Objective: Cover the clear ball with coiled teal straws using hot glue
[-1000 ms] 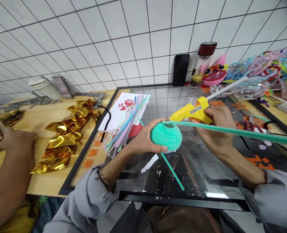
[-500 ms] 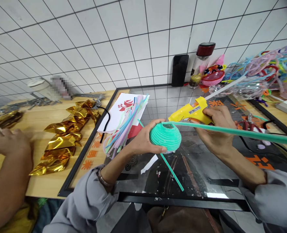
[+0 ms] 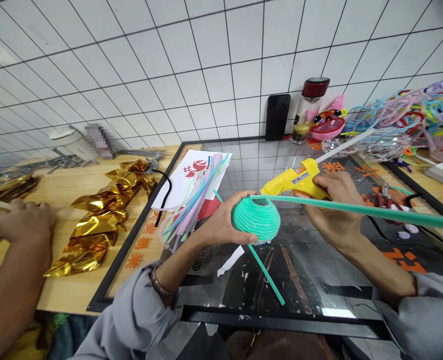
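Observation:
My left hand (image 3: 225, 222) is closed around a round, hollow ball coiled from green pipe cleaner (image 3: 257, 220), with an opening at its top. From the rim of that opening a long green strand (image 3: 356, 206) runs off to the right. My right hand (image 3: 334, 210) grips a yellow hot glue gun (image 3: 292, 181), a white glue stick (image 3: 345, 145) jutting from its back. The gun's nozzle is close to the ball's top rim; I cannot tell if it touches. Beneath the ball, another green pipe cleaner (image 3: 267, 275) lies on the dark glass.
A bundle of pastel pipe cleaners (image 3: 195, 200) lies on white paper (image 3: 180, 172). Against the wall stand a phone (image 3: 277, 117) and a glass bottle (image 3: 306, 115). Pliers (image 3: 384, 197) lie right, below a colourful pile (image 3: 405, 115). Left are gold foil (image 3: 97, 220) and another person's hand (image 3: 22, 220).
The whole view has shifted slightly, so things sit lower. My hands, the ball and the glue gun keep nearly the same arrangement. At the left, the other person's hand has moved a little.

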`<action>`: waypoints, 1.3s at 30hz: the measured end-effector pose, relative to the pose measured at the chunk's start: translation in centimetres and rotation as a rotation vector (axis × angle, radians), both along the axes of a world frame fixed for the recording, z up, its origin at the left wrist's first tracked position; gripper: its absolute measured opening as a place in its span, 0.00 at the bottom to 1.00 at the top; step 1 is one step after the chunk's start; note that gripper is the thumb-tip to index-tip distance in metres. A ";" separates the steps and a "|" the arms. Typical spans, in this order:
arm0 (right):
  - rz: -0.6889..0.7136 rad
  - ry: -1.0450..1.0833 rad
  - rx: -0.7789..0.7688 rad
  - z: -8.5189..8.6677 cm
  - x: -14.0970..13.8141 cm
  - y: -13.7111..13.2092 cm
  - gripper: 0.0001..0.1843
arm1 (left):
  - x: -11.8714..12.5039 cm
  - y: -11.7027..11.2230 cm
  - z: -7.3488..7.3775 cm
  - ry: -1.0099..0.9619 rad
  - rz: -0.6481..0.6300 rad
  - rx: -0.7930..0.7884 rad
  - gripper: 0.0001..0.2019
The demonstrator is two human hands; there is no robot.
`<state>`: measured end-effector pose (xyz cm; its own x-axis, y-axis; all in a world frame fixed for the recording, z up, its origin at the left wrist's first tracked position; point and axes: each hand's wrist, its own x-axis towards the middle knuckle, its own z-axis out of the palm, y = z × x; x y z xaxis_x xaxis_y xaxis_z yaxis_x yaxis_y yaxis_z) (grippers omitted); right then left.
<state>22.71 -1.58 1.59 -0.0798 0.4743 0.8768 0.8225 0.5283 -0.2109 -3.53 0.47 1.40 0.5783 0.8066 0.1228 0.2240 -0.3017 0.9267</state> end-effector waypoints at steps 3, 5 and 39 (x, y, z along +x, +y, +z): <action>0.014 0.007 -0.008 0.1 0.0 -0.1 0.11 | 0.0 0.0 0.0 0.004 0.002 -0.005 0.49; 0.027 0.011 0.006 0.2 0.0 0.0 0.10 | 0.0 0.1 0.0 0.007 -0.003 -0.003 0.49; 0.086 0.021 -0.005 0.4 0.3 0.1 0.10 | -0.1 0.1 0.1 0.022 -0.022 0.016 0.49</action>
<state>23.03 -1.50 1.97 -0.1024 0.4711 0.8761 0.7695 0.5957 -0.2304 -3.59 0.55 1.55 0.5985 0.7917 0.1226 0.2372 -0.3213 0.9168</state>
